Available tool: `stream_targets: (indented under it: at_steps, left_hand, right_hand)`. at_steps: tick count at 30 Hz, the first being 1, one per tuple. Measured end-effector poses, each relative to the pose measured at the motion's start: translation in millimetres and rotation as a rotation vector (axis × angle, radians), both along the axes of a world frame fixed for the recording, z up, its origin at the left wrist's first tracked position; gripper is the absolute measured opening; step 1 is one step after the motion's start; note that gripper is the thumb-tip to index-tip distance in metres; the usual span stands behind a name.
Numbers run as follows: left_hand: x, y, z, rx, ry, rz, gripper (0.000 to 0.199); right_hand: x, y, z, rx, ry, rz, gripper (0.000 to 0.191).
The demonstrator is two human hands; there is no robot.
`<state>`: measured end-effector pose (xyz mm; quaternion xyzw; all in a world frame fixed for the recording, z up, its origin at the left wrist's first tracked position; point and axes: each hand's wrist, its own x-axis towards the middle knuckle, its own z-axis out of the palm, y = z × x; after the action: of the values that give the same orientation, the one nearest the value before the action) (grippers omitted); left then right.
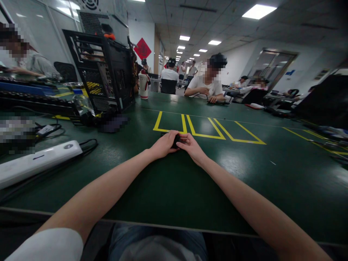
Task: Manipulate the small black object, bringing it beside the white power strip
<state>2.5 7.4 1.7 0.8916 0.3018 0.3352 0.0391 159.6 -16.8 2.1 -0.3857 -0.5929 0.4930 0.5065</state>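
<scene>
Between my two hands is a small black object (175,140), mostly covered by the fingers, so its kind cannot be made out. My left hand (164,144) is closed around its left side. My right hand (191,145) grips it from the right, with the thumb in front and the fingers behind. Both hands are low over the green table (163,195), just in front of the yellow tape outlines (203,136).
At the left stand a black computer case (119,76), a clear bottle (81,103) and a white power strip (40,161) with cables. A white cup (144,86) is behind the case. Across the table sits a person (206,81). Dark items and cables lie along the right edge.
</scene>
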Motion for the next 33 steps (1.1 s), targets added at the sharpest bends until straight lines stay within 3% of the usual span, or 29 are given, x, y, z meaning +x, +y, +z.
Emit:
stream_targets:
  at_steps: [6, 14, 21, 29, 33]
  left_hand:
    - [0.6, 0.2, -0.1, 0.011, -0.001, 0.002, 0.058]
    - [-0.3, -0.6, 0.8, -0.004, 0.01, 0.007, 0.06]
    - [-0.1, -0.1, 0.3, -0.015, -0.002, 0.005, 0.059]
    - [-0.2, 0.2, -0.1, -0.046, -0.015, -0.002, 0.061]
    - [0.0, 0.5, 0.3, -0.03, -0.014, -0.012, 0.059]
  right_hand:
    - [0.9, 4.3, -4.1, -0.024, -0.025, -0.049, 0.032]
    - [3.6, 1.2, -0.7, -0.005, -0.017, 0.049, 0.039]
    - [1.6, 2.4, -2.9, -0.035, -0.013, -0.022, 0.033]
    - [3.6, 1.6, -0.6, -0.028, 0.007, 0.059, 0.039]
    - [1.1, -0.3, 0.6, -0.016, -0.018, -0.007, 0.028]
